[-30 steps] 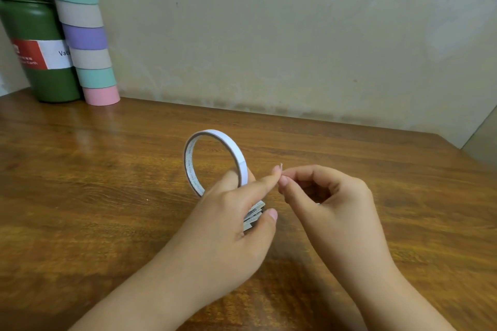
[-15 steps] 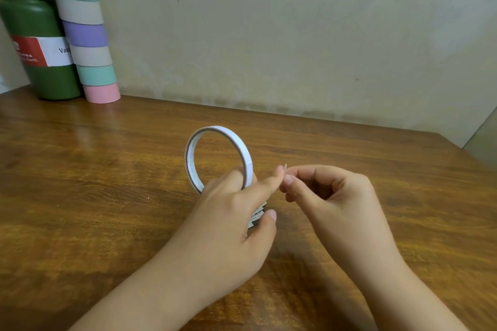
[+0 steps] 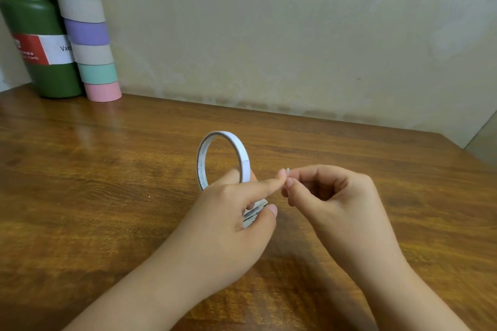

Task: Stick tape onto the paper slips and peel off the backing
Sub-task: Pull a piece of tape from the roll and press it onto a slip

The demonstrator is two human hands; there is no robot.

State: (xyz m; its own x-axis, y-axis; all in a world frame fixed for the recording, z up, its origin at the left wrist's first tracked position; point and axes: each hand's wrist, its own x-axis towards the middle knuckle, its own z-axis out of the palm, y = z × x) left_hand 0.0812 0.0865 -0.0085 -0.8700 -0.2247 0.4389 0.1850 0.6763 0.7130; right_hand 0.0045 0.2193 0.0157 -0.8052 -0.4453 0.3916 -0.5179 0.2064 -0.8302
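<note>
A thin white roll of double-sided tape [image 3: 243, 152] stands upright above the wooden table [image 3: 107, 196], held in my left hand [image 3: 228, 212]. The same hand also holds a small bundle of grey paper slips [image 3: 254, 212] between thumb and fingers. Its index finger stretches right to meet my right hand [image 3: 328, 196]. My right thumb and index finger pinch a tiny white piece [image 3: 287, 170] at that fingertip. Whether the piece is tape or backing is too small to tell.
A green flask [image 3: 40, 43] with a red and white label stands at the back left against the wall. Beside it leans a tall stack of pastel rolls [image 3: 86, 29]. The table's right corner [image 3: 441, 137] lies at the far right.
The roll and both hands have shifted slightly right and the roll has risen a little. The right hand's pinch at the left index fingertip is unchanged.
</note>
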